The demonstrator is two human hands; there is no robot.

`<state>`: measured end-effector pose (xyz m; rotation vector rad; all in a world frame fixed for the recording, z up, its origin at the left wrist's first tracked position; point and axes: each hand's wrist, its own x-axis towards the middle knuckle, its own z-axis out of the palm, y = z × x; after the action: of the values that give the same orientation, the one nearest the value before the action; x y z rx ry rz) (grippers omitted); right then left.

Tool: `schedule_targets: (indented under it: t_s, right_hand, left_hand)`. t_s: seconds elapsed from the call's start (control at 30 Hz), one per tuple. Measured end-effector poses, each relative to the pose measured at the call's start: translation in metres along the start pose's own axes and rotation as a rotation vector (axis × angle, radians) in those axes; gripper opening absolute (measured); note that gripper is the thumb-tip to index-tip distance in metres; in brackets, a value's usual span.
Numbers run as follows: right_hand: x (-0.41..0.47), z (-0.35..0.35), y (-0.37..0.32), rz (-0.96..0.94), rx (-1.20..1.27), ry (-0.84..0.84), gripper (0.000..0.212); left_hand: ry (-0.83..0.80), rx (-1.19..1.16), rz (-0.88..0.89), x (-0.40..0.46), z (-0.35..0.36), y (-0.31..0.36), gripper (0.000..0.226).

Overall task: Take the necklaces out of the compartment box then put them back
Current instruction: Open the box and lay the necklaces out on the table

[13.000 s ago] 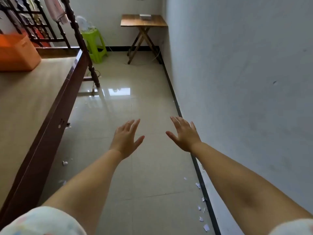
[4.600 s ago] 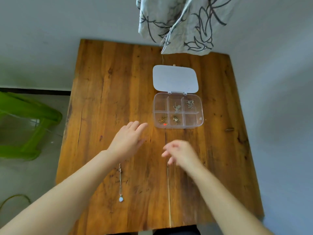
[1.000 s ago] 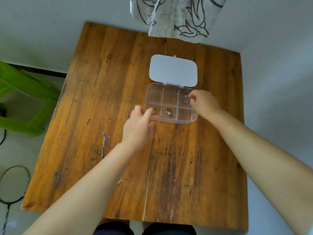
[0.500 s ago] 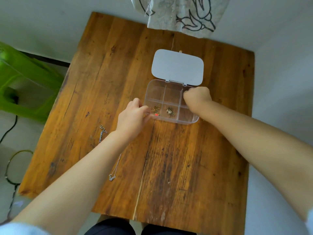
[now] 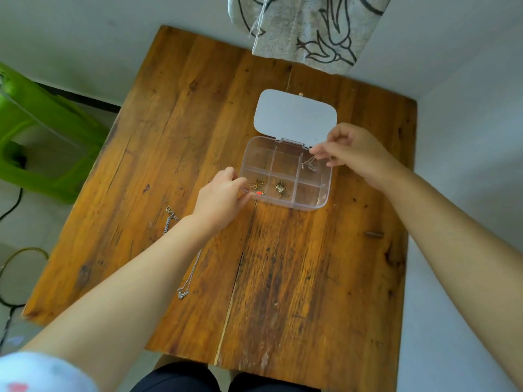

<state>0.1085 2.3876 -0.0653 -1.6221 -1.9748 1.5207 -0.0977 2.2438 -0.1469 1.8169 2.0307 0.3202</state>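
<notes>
A clear compartment box (image 5: 319, 204) lies on the wooden table (image 5: 283, 278), its white lid (image 5: 294, 117) flat open behind it. My left hand (image 5: 220, 199) grips the box's front left corner. My right hand (image 5: 356, 151) pinches a silver necklace (image 5: 310, 164) and holds it just above the back right compartment. A gold necklace with a red bead (image 5: 258, 185) sits in the front left compartment, another gold necklace (image 5: 280, 188) in the front middle one. A silver chain necklace (image 5: 186, 281) lies stretched out on the table, partly under my left forearm.
A patterned cloth (image 5: 311, 26) hangs over the table's far edge. White walls close the back and right sides. A green plastic stool (image 5: 42, 137) stands on the floor to the left, with a racket (image 5: 11, 278) below it. A small dark piece (image 5: 373, 234) lies at the table's right.
My right hand has come up out of the back right compartment, drawing the silver necklace with it. My left hand has stayed on the box's corner.
</notes>
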Motion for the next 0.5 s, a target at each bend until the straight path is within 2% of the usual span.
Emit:
schedule_targets:
  t_s: [0.1,0.23,0.37,0.5]
  right_hand:
    - [-0.022,-0.005,-0.017,-0.026,0.106,0.023,0.001]
    - [-0.054,0.000,-0.045,-0.177,0.113,-0.014,0.005]
    - [-0.074,0.007,-0.073,-0.328,0.186,-0.071,0.006]
    - [-0.083,0.013,-0.092,-0.384,0.404,-0.109,0.008]
  left_hand:
    - [0.057,-0.064,0.041,-0.006,-0.003,0.004,0.023]
    - [0.110,-0.319,0.066,-0.010,-0.011,0.019,0.029]
    - [0.004,-0.608,0.046,-0.007,-0.030,0.041,0.046]
    - [-0.092,-0.713,0.105,-0.011,-0.043,0.048,0.032]
